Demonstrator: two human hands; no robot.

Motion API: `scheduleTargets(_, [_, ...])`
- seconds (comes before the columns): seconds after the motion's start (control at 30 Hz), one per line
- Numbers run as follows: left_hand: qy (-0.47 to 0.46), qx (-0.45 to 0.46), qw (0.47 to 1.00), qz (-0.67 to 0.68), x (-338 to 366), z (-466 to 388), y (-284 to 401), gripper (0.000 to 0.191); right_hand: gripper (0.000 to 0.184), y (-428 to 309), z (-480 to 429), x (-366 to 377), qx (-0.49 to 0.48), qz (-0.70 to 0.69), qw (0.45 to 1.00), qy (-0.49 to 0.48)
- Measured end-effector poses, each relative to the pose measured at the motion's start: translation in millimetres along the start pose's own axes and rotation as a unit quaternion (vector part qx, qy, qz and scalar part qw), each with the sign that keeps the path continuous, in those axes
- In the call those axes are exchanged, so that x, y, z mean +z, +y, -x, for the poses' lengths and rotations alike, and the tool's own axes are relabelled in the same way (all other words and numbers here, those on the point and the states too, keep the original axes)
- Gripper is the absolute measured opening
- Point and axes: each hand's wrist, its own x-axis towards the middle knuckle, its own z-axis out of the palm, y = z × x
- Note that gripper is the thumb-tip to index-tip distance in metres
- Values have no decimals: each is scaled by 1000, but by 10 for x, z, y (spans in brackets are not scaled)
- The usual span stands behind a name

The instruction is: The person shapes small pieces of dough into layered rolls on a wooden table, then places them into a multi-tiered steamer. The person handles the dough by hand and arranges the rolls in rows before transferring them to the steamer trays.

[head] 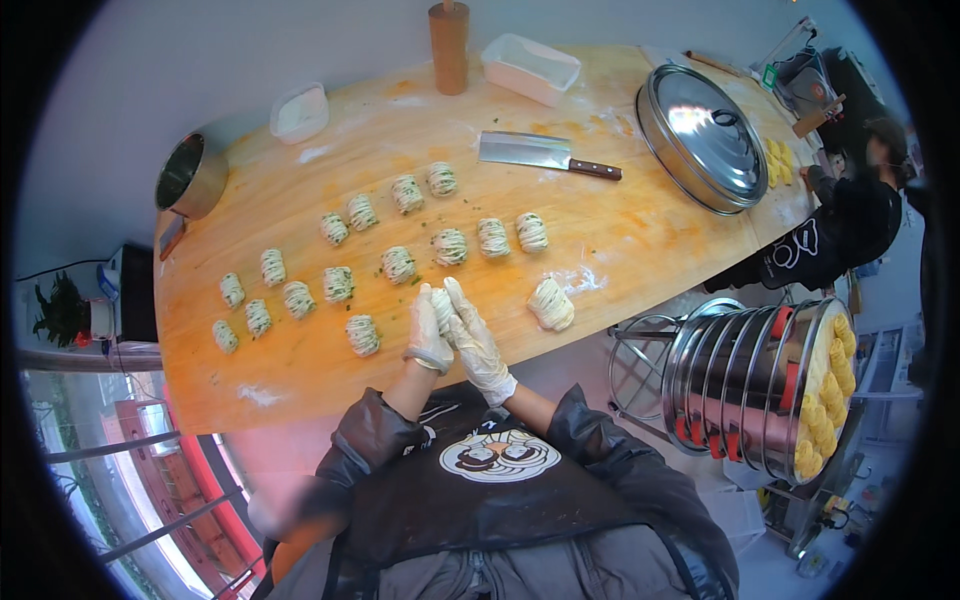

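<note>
Both hands wear pale gloves and meet over the near part of the wooden table. Between them they hold a piece of layered dough (442,311), partly hidden by the fingers. My left hand (428,330) cups it from the left side, and my right hand (476,341) presses against its right. Several dough rolls flecked with green herbs (450,247) lie in slanting rows beyond and to the left; one roll (363,335) sits just left of my left hand. A larger, paler dough roll (551,304) rests to the right of my right hand.
On the wooden table (225,390) lie a cleaver (525,149), a lidded steamer (705,139), plastic tubs (531,69), a wooden cylinder (449,49) and a metal pot (192,176). Stacked steamer tiers (742,382) with yellow rolls stand at right. A co-worker (840,225) is at the far right end.
</note>
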Motion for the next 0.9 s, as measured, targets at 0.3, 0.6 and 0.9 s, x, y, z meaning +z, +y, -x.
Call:
scheduleTargets(0.3, [-109, -192, 975, 39, -493, -383, -35, 50, 100, -289, -391, -615, -24, 461, 845, -269])
scheduleTargets(0.6, [96, -31, 975, -198, -670, -300, 56, 63, 107, 173, -714, -450, -31, 503, 809, -304])
scheduleTargets(0.9, [-18, -51, 992, -113, -565, 0, 5, 70, 102, 364, -706, -426, -85, 471, 815, -327])
